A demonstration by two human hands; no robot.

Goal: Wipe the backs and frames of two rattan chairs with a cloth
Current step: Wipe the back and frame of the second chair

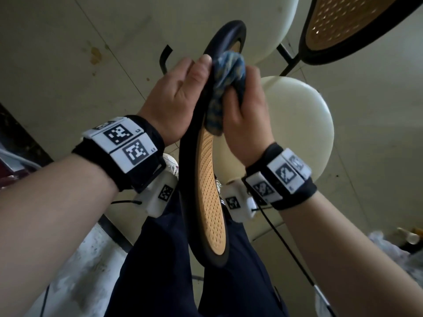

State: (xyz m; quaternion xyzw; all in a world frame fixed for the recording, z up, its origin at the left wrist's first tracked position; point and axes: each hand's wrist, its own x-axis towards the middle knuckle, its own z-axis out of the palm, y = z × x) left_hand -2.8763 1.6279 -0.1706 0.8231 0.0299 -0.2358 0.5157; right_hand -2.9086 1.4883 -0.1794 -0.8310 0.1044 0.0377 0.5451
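Note:
I look straight down onto the back of the near rattan chair (209, 197), a tan woven panel inside a black frame (188, 143), seen edge-on. My right hand (246, 115) is closed around a bunched blue cloth (225, 88) and presses it against the frame's top edge and inner side. My left hand (180, 97) rests on the outer side of the same frame, thumb up beside the cloth. The second rattan chair's back (343, 21) shows at the top right. Both wrists carry black bands with printed markers.
The near chair's cream seat (304, 124) lies right of the back, another cream seat (270, 26) behind it. Black chair legs (288, 58) cross the tiled floor (68, 53). My dark trousers fill the bottom centre. Clutter sits at the right edge (409, 239).

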